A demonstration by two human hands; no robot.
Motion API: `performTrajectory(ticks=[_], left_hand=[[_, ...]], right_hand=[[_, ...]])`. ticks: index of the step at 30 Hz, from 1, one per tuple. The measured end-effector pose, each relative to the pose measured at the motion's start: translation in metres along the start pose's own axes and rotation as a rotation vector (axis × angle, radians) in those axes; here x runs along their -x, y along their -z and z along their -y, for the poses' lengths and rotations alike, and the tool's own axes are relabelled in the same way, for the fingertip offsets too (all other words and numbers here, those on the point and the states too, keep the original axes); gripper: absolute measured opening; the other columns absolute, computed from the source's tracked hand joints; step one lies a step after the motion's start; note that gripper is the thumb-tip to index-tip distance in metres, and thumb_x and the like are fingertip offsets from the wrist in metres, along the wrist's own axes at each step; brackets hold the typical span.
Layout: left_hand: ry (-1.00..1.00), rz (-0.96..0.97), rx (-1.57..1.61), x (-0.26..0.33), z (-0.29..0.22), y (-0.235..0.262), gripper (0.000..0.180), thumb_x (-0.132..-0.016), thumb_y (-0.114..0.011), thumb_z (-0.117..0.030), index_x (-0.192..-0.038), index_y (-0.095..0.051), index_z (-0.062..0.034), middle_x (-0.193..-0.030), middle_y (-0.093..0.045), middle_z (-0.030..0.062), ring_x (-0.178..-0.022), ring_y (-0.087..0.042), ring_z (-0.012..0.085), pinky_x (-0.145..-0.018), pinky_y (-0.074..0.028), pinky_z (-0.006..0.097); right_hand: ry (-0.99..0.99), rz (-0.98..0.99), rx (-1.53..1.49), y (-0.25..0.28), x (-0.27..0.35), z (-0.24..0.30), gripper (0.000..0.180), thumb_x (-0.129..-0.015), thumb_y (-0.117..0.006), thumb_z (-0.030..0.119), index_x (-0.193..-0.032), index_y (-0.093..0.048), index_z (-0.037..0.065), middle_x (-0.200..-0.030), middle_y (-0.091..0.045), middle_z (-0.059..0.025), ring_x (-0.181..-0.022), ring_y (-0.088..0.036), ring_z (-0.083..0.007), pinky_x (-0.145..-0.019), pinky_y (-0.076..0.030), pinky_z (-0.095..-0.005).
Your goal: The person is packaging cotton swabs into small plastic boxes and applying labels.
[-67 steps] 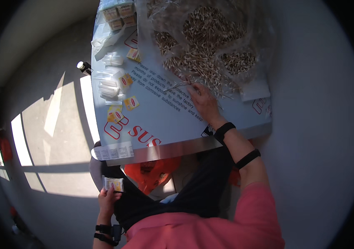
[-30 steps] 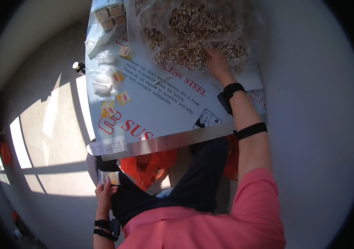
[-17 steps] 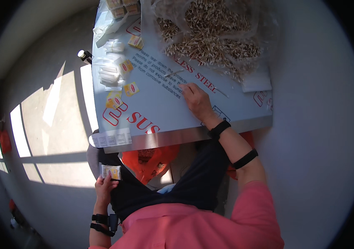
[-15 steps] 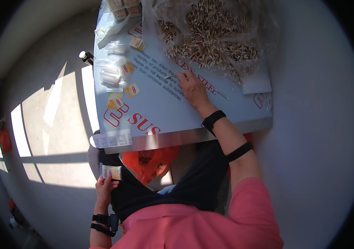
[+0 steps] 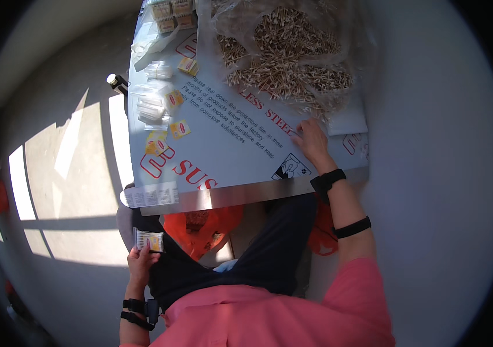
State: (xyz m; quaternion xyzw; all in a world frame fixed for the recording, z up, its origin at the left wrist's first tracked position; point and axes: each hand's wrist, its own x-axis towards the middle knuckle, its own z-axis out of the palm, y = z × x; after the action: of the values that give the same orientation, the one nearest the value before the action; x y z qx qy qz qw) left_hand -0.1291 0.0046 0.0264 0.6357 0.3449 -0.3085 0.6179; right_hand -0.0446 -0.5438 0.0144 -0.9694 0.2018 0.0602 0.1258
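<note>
My left hand [image 5: 140, 260] grips a small clear pack of cotton swabs [image 5: 149, 240] with a yellow label, held over my left thigh. Over the right part of the table my right hand [image 5: 313, 141] rests low, its fingers bent together at the surface; whatever they pinch is hidden. Just beyond it lies a large heap of loose cotton swabs [image 5: 293, 52] in an open clear plastic bag [image 5: 209, 34]. Several small yellow cards [image 5: 180, 128] are scattered along the table's left side, beside bundles of clear plastic sleeves [image 5: 151, 108].
The table [image 5: 229, 156] is covered in printed film, its metal front edge [image 5: 241, 194] above my knees. Filled packs [image 5: 174, 14] stand stacked at the far left. A white strip [image 5: 153, 195] overhangs the front left corner. A red bag [image 5: 203, 231] hangs between my legs; a dark bottle [image 5: 118, 82] stands at left.
My right hand has moved right and toward me across the table. The loose swabs that lay by it on the film no longer show. My left hand still holds the pack.
</note>
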Motion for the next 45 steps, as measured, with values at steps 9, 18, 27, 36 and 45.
performTrajectory(ticks=[9,18,27,36,45], left_hand=[[0.000,-0.005,-0.001,-0.001,0.006,0.003,0.025,-0.090,-0.061,-0.020,-0.106,-0.055,-0.0018,-0.087,-0.066,0.0099,-0.065,-0.067,0.0147,-0.055,-0.053,0.020],[0.029,0.001,-0.015,0.004,-0.001,0.003,0.026,-0.091,-0.060,-0.021,-0.106,-0.055,-0.0015,-0.086,-0.066,0.0098,-0.066,-0.067,0.0142,-0.056,-0.053,0.019],[-0.010,0.015,0.006,0.005,-0.002,-0.001,0.026,-0.091,-0.060,-0.022,-0.106,-0.055,-0.0012,-0.088,-0.067,0.0105,-0.066,-0.067,0.0138,-0.056,-0.053,0.018],[-0.011,0.023,0.033,0.008,-0.001,-0.001,0.029,-0.090,-0.061,-0.022,-0.108,-0.055,-0.0001,-0.088,-0.067,0.0109,-0.067,-0.067,0.0140,-0.056,-0.054,0.019],[0.012,0.086,0.075,0.004,-0.004,0.001,0.028,-0.092,-0.058,-0.019,-0.111,-0.053,0.0003,-0.091,-0.067,0.0114,-0.068,-0.067,0.0142,-0.057,-0.054,0.020]], right_hand=[[-0.027,-0.669,-0.318,0.004,-0.011,0.028,0.017,-0.082,-0.064,0.011,-0.096,-0.057,0.003,-0.104,-0.054,-0.0112,-0.095,-0.055,-0.0309,-0.079,-0.047,-0.0391],[0.384,-0.326,-0.175,-0.072,0.029,0.039,0.056,-0.090,-0.055,0.026,-0.136,-0.037,-0.001,-0.143,-0.035,-0.0183,-0.133,-0.031,-0.0325,-0.109,-0.025,-0.0429],[0.390,-0.204,0.016,-0.066,-0.007,0.079,0.082,-0.087,-0.050,0.052,-0.142,-0.023,-0.002,-0.151,-0.017,-0.0170,-0.141,-0.011,-0.0290,-0.115,-0.007,-0.0438],[1.369,0.546,-0.388,-0.070,0.113,0.137,0.071,-0.087,-0.050,0.050,-0.141,-0.029,0.009,-0.148,-0.027,-0.0128,-0.137,-0.026,-0.0278,-0.114,-0.018,-0.0421],[0.944,-0.013,-0.139,-0.077,-0.092,0.152,0.060,-0.093,-0.047,0.034,-0.143,-0.026,0.008,-0.150,-0.024,-0.0106,-0.140,-0.021,-0.0264,-0.114,-0.015,-0.0412]])
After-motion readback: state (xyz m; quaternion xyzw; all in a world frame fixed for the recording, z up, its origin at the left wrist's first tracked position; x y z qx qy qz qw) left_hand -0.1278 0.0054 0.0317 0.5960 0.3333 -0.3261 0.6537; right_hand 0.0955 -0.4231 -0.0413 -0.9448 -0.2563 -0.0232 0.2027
